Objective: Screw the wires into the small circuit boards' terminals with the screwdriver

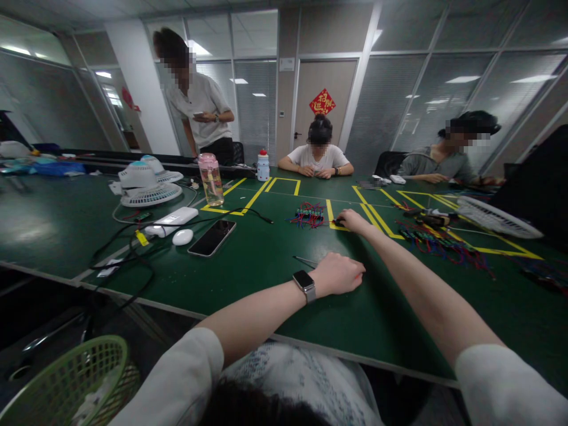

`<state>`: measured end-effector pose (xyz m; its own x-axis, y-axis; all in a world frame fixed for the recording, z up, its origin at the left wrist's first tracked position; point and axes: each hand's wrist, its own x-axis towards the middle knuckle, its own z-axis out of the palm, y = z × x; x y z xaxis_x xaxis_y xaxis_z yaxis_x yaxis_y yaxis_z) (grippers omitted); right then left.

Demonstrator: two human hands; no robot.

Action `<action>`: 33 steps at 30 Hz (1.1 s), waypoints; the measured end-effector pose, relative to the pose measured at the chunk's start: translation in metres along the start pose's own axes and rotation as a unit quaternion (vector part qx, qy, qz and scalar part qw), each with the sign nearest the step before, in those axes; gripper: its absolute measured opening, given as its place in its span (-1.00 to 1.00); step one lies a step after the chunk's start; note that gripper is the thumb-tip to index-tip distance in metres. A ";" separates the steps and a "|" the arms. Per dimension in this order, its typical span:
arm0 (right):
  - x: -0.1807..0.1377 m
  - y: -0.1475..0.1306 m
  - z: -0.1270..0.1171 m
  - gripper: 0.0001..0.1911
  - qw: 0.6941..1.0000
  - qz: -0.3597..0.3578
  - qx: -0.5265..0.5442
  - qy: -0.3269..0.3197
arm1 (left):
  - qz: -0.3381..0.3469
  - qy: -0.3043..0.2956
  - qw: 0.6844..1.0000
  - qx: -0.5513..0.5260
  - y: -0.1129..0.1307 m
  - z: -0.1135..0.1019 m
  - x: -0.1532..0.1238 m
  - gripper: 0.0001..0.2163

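Pinching a small dark piece (338, 223) at the fingertips of the right hand (354, 221), with the fingers bent and bunched together. Located at the near left corner of a strip of yellow tape (329, 210) on the green table (248, 272), just right of a bundle of wired boards (309, 215). Pointing roughly left, out from under the fingertips, with the longer axis apparently running left to right. Looking black and slight; too small and too covered to make out any more of its shape. In the bundle, lined up in a row from left to right, small greenish boards with thin red and blue wires sticking out in a tangle toward near and far. Lower and nearer, on the table, the left hand (339, 273), with fingers curled, drawn close together and turned right. Poking out to the left of it, a slender grey tool (304, 260), with its long axis slanting from far left to near right and its right end hidden behind the hand. Cannot tell whether gripped there or merely lying behind. Farther right, beyond the right forearm, a longer tangle of red and blue wires (444, 244). To the left, well apart from both hands, a dark-screened phone (212, 238).
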<state>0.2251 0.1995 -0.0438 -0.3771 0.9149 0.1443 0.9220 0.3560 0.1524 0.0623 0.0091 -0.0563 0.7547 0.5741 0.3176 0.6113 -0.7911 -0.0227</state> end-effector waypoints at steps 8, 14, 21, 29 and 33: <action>-0.011 -0.001 0.000 -0.76 1.000 -0.023 -0.010 -0.006 | -0.007 -0.021 1.000 0.000 0.002 -0.005 0.000 -0.73; -0.021 0.000 -0.003 -0.75 1.000 -0.026 0.006 0.003 | 0.002 -0.004 1.000 -0.003 0.000 -0.002 0.000 -0.74; -0.032 0.005 -0.002 -0.80 0.999 -0.010 0.022 0.033 | 0.013 0.017 1.000 0.003 -0.001 0.000 0.000 -0.76; -0.033 0.006 0.005 -0.77 0.998 0.024 0.036 0.055 | 0.012 -0.002 1.000 0.008 0.000 -0.002 0.001 -0.76; -0.029 0.008 0.006 -0.75 0.997 0.053 0.036 0.048 | 0.009 -0.009 1.000 0.006 0.000 -0.003 0.000 -0.75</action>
<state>0.2443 0.1767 -0.0524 -0.2816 0.9268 0.2485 0.9595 0.2748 0.0625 0.0619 0.0088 -0.0535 0.7698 0.5630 0.3006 0.6000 -0.7990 -0.0398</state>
